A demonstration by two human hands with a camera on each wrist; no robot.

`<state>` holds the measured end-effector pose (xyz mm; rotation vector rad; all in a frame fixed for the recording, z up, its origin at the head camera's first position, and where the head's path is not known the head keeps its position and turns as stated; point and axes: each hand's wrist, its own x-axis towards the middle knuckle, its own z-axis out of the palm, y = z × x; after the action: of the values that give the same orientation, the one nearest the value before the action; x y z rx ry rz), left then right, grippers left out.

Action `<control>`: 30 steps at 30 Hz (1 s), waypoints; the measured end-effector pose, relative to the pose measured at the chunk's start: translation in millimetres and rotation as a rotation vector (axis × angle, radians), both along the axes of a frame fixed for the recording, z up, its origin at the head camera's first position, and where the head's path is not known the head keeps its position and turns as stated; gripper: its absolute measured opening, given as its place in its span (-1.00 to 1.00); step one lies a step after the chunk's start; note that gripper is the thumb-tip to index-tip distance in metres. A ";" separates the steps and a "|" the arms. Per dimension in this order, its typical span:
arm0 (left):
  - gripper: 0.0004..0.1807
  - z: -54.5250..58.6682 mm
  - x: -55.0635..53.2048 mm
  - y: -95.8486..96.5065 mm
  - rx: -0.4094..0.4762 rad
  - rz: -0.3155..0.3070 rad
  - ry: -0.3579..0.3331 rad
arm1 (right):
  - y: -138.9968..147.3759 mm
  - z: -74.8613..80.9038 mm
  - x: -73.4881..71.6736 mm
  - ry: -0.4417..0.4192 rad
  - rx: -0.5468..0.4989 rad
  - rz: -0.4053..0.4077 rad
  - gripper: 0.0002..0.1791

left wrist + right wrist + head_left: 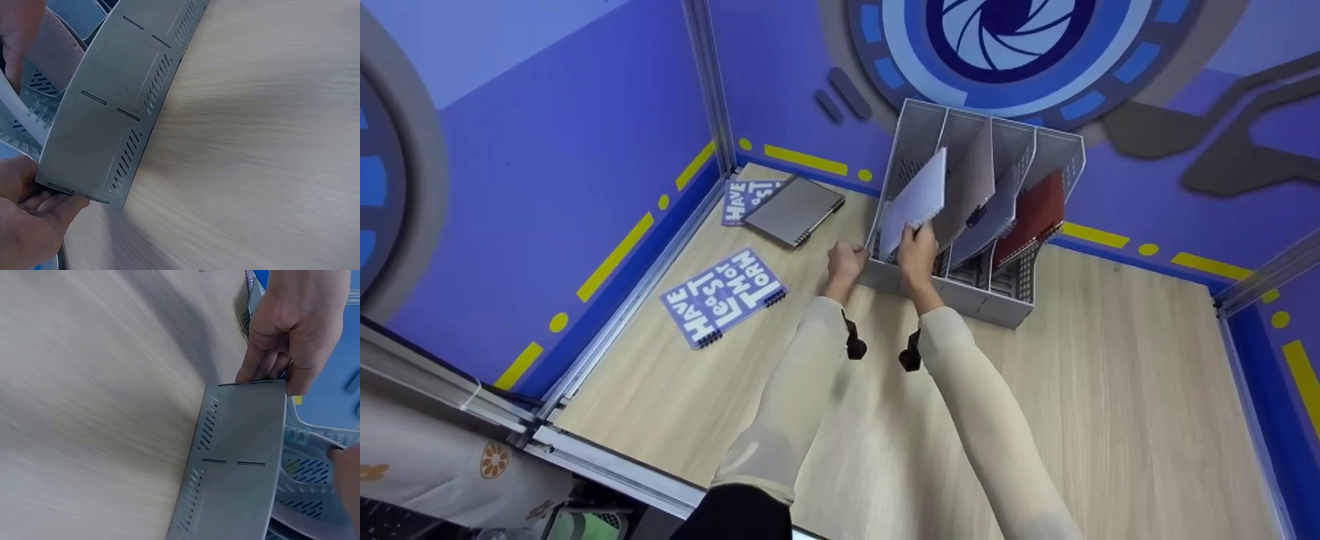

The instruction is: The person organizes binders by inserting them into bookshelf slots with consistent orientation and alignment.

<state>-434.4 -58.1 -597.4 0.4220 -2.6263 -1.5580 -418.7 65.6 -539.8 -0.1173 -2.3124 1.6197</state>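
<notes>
A grey file organizer with several upright compartments stands against the back wall. My left hand grips its front left corner; in the left wrist view the fingers curl around the edge of the organizer's front panel. With my right hand I pinch the near edge of a pale lavender spiral notebook, which leans tilted inside the leftmost compartment. A brownish-pink notebook, a grey-blue notebook and a red-brown notebook stand in the compartments to the right.
Left of the organizer, a purple notebook with white lettering lies flat on the wooden tabletop. Behind it, a grey spiral notebook overlaps another purple lettered notebook. Purple-blue printed walls border the table.
</notes>
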 end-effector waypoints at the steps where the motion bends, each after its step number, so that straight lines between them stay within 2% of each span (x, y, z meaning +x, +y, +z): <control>1: -0.49 0.2 -0.3 -0.2 0.002 -0.001 0.005 | 0.2 2.0 0.0 -0.003 0.005 0.002 -0.65; 4: -0.50 0.5 -0.7 -1.2 0.005 0.004 0.006 | 2.1 7.3 0.2 0.001 0.066 0.013 -0.65; 7: -0.51 -0.1 0.4 -2.1 0.005 0.006 -0.010 | 5.6 7.5 2.2 0.016 0.174 0.017 -0.72; 11: -0.50 -1.2 2.4 -2.8 0.018 0.011 -0.008 | 13.0 0.0 6.3 0.036 0.281 0.020 -0.83; 16: -0.48 -1.7 3.0 -0.8 0.032 0.012 0.007 | 21.1 -9.8 8.6 0.018 0.368 -0.040 -0.85; 23: -0.48 -2.3 -0.5 1.5 0.022 0.021 -0.009 | 19.2 -10.1 3.0 -0.017 0.297 -0.073 -0.80; 30: -0.47 0.9 0.6 3.6 0.016 0.032 -0.034 | 12.8 -17.4 -2.6 -0.057 0.193 -0.154 -0.80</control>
<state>-433.8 -54.5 -596.4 0.4930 -2.6198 -1.5768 -421.3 78.4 -557.2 -0.2936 -2.4227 1.3286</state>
